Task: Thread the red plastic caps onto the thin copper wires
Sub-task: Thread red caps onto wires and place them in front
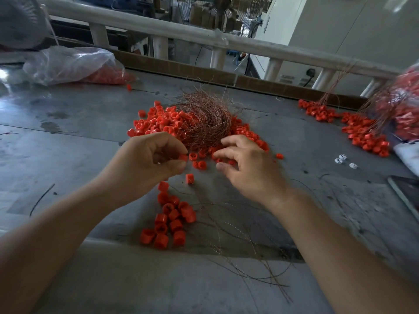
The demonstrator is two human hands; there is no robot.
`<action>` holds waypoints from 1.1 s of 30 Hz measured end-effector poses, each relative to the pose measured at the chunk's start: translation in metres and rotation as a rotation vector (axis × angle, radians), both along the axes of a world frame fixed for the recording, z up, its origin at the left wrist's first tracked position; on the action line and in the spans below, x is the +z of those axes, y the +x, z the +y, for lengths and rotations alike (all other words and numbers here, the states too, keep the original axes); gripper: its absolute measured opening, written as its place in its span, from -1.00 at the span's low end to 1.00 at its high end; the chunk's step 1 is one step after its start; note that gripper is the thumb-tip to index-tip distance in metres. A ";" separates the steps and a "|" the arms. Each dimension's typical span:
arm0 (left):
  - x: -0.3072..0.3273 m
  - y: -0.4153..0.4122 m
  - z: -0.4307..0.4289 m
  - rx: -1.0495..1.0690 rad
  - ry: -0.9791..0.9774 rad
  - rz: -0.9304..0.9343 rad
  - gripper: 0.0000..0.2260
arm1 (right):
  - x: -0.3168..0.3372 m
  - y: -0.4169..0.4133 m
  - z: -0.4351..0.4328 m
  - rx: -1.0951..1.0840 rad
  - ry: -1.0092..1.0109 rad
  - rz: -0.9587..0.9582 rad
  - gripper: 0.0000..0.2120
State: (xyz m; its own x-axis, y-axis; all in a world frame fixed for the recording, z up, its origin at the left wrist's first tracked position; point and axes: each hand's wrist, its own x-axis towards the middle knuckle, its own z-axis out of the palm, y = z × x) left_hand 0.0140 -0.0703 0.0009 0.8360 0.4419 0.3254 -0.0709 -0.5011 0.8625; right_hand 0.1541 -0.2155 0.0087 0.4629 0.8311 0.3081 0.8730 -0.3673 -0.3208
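Observation:
A heap of loose red plastic caps (158, 121) lies mid-table, with a tangled bundle of thin copper wires (204, 118) on top of it. My left hand (145, 162) pinches one red cap (183, 157) between thumb and fingers, just in front of the heap. My right hand (247, 164) hovers beside it with fingers spread and relaxed over scattered caps, holding nothing that I can see. A string of caps threaded on wire (172, 216) lies near the front, below my hands. Loose copper wires (249, 257) trail toward the table's front edge.
A clear plastic bag of red caps (74, 64) sits at the back left. More threaded caps (362, 132) and another bag (405, 105) lie at the right. Small white parts (342, 158) and a phone (405, 193) are at the right edge. A railing (181, 35) runs behind the table.

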 end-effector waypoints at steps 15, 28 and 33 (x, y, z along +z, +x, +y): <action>0.001 -0.002 -0.003 -0.024 0.025 0.008 -0.73 | -0.011 0.002 0.009 0.031 0.069 -0.044 -0.62; 0.001 -0.003 -0.004 -0.031 0.083 0.034 -0.66 | -0.006 0.008 0.003 -0.158 0.284 -0.039 -0.80; 0.001 -0.003 -0.004 -0.033 0.090 0.034 -0.66 | -0.006 0.011 0.005 -0.210 0.319 -0.013 -0.75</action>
State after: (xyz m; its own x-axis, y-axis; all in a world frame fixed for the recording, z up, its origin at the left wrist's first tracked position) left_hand 0.0113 -0.0740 0.0018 0.8611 0.3837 0.3335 -0.0601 -0.5746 0.8162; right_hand 0.1649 -0.2107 0.0028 0.6077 0.5800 0.5425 0.7938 -0.4224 -0.4375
